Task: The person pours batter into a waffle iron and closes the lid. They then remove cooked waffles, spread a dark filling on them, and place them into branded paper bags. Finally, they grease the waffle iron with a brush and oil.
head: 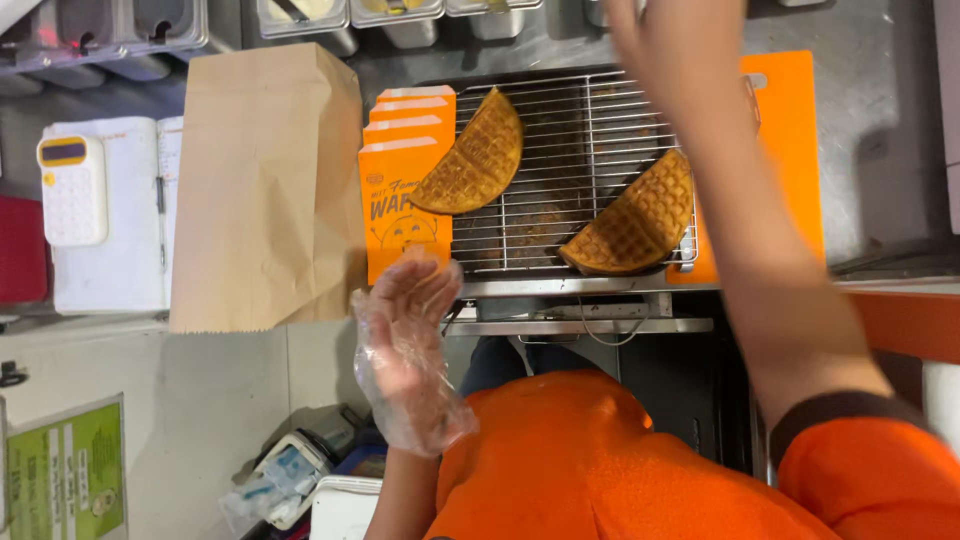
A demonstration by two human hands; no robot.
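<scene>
Your left hand (405, 330) is hovering open in its loose plastic glove, gripping nothing, just below the stack of orange paper sleeves (405, 200) at the wire rack's (570, 190) nine o'clock edge. Your right hand (660, 40) is reaching past twelve o'clock — it is cut off by the frame, so I cannot tell its state. Two folded waffles are resting on the rack: the left waffle (475, 155) overlapping the sleeves, the right waffle (635, 220) at five o'clock. In my judgement, you are best lifting one sleeve by its edge — keeping the glove flat.

Steel counter (880, 150) bears a paper bag (265, 190), wire rack (590, 150), calculator (72, 190).
</scene>
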